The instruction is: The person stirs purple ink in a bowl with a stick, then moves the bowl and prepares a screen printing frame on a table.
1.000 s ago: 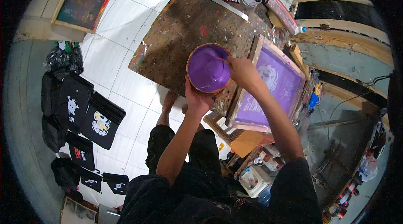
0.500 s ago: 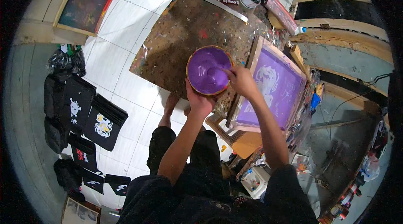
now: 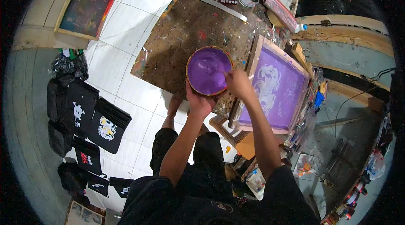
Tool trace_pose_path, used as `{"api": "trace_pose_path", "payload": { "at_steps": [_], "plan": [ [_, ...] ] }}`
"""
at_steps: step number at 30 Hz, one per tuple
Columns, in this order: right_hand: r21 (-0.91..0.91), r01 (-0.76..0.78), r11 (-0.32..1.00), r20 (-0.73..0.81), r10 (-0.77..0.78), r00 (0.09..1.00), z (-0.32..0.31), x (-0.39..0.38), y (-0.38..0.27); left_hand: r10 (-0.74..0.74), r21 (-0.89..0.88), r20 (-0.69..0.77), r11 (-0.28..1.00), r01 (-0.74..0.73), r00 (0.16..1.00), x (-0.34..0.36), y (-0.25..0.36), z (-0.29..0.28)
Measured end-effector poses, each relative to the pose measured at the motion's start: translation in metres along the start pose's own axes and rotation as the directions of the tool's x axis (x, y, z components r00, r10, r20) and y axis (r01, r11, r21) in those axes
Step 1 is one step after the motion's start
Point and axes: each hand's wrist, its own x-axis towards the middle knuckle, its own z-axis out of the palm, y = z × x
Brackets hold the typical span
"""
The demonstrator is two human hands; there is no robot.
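Note:
My left hand (image 3: pixel 200 102) is closed around the lower side of a round tub (image 3: pixel 188 80), holding it tilted so that its mouth faces up toward me. Glossy purple paint (image 3: pixel 206 65) coats the inside and shows swirl marks. Over the tub's right rim, my right hand (image 3: pixel 238 83) is closed on a slim tool that dips into the paint. The tool is smeared purple and mostly hidden, so its kind cannot be made out. Just right of that hand lies a wooden-framed printing screen (image 3: pixel 288 94) with purple mesh and a pale figure design.
Below the tub is a paint-spotted brown tabletop (image 3: pixel 166 41), with a metal strip (image 3: pixel 213 4) at its far side. A pink bottle (image 3: pixel 281 12) lies at the far right. Black printed cloths (image 3: pixel 113 131) hang at left, and another screen (image 3: pixel 84 8) stands at upper left.
My right hand has shifted slightly left and toward me, moving the tool through the paint. The paint's swirls have changed. My left hand keeps its hold on the tub.

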Motion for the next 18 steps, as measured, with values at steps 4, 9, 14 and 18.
{"api": "trace_pose_path", "payload": {
  "at_steps": [4, 9, 14, 18],
  "plan": [
    [0.173, 0.045, 0.984, 0.022, -0.05, 0.998, -0.011, -0.002, 0.003, -0.005, 0.047, -0.044, 0.999, 0.007, 0.999, -0.007, 0.002, 0.013],
    [-0.005, 0.108, 0.994, 0.051, -0.107, 0.993, 0.008, -0.009, 0.001, -0.027, -0.012, 0.069, 1.0, 0.028, 0.997, 0.001, -0.001, -0.004],
    [0.009, 0.024, 1.0, 0.035, -0.024, 0.999, -0.008, -0.006, -0.001, 0.012, -0.023, -0.021, 1.0, -0.012, 1.0, -0.002, -0.002, -0.003],
    [0.293, -0.019, 0.956, 0.008, 0.018, 1.0, -0.017, -0.005, -0.003, 0.02, 0.005, -0.056, 1.0, -0.02, 0.998, -0.005, 0.0, 0.002]
  ]
}}
